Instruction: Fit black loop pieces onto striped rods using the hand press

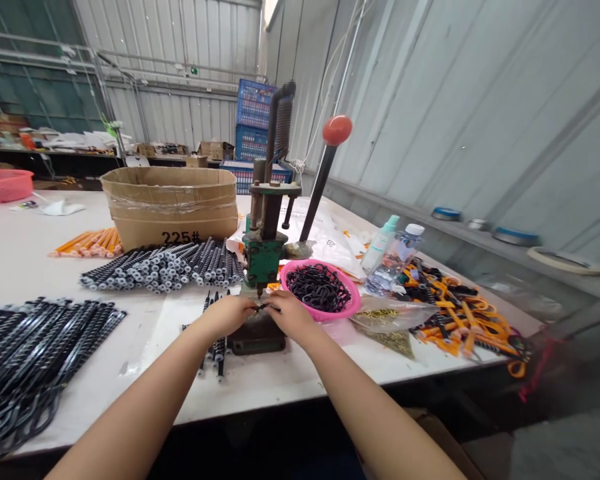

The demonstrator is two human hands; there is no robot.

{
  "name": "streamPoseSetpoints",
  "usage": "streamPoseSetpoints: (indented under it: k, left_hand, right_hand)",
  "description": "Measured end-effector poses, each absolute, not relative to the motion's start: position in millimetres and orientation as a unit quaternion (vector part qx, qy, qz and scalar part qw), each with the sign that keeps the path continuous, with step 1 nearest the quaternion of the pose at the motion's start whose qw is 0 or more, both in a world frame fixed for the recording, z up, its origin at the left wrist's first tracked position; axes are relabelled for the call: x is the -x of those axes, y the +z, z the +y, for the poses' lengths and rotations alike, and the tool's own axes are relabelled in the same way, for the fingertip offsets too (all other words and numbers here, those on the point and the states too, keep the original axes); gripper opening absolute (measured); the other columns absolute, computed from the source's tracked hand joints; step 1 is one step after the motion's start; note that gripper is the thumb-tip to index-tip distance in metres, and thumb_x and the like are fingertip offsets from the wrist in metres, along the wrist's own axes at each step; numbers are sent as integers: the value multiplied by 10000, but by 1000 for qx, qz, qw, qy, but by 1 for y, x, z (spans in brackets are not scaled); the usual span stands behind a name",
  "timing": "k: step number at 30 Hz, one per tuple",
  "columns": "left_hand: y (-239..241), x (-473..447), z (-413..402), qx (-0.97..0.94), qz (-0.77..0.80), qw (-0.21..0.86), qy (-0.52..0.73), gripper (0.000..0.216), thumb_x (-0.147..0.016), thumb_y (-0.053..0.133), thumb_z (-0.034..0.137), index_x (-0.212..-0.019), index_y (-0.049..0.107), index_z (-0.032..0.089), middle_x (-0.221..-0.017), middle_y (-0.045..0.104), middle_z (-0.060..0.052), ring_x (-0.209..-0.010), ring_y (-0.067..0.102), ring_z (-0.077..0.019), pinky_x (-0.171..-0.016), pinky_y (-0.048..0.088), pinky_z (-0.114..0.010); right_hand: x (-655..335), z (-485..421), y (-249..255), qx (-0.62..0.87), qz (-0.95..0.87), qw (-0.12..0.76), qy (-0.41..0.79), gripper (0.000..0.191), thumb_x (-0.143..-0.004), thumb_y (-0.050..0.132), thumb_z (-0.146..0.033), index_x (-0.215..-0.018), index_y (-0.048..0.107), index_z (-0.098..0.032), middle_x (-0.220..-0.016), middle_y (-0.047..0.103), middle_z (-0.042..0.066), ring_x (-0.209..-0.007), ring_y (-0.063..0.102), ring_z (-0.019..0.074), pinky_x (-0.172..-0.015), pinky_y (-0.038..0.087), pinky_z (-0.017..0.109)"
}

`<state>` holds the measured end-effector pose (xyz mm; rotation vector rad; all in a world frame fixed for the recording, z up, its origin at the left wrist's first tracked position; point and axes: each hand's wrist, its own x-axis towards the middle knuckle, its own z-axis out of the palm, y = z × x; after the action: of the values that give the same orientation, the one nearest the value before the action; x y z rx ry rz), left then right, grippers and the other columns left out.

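Where the fingertips of the two hands meet, they pinch a small black piece [266, 307] between them, the left hand [229, 315] closing on it from one side and the right hand [291, 315] from the other. The piece sits right at the fingers, on the base of a green press [263, 257], directly under the press's nose. Its long axis runs crosswise, from hand to hand, roughly level. It is too small and blurred to tell which end is which. Both hands are equally near it. Under the left wrist, a few black rods [219, 347] lie on the counter [280, 380], pointing away from the person. Just right of the press sits a pink bowl [353, 303] of black hooks [318, 287], nearer the right hand. The press lever [320, 187] with its red knob leans up to the right, untouched.
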<state>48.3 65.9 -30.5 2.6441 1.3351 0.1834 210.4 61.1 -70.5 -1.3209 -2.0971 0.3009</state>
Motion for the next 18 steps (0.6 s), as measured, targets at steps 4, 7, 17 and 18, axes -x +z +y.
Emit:
streamPoseSetpoints:
  k: [4, 7, 17, 18]
  left_hand:
    - [-41, -45, 81, -885, 460, 48, 54, 308, -774, 336, 222, -980, 564, 256, -889, 650, -38, -778, 583, -196, -631, 416, -258]
    - [-48, -43, 79, -886, 460, 23, 47, 305, -777, 332, 211, -977, 552, 275, -888, 645, -24, -787, 579, -185, -638, 414, -249]
    - [-53, -45, 68, -898, 437, -53, 0, 380, -730, 357, 111, -1079, 466, 214, -841, 599, -102, -673, 583, -234, -551, 420, -323]
    - [-52, -45, 68, -900, 433, -58, -6, 388, -726, 358, 108, -1086, 461, 209, -837, 595, -106, -666, 582, -238, -547, 418, -327]
  right_hand:
    - [-203, 82, -76, 498, -811, 295, 84, 151, -707, 485, -149, -786, 612, -134, -830, 598, 78, -856, 502, 182, -800, 380, 317]
    - [-203, 84, -80, 486, -823, 285, 70, 149, -707, 477, -146, -766, 613, -149, -799, 600, 59, -821, 506, 176, -768, 397, 311]
    - [-215, 54, -44, 457, -791, 406, -26, 225, -709, 422, -93, -754, 624, -182, -856, 599, 45, -870, 505, 171, -821, 377, 340]
    - [-219, 57, -22, 470, -753, 458, -46, 242, -743, 385, -120, -824, 608, -172, -939, 575, 54, -939, 480, 172, -846, 358, 350]
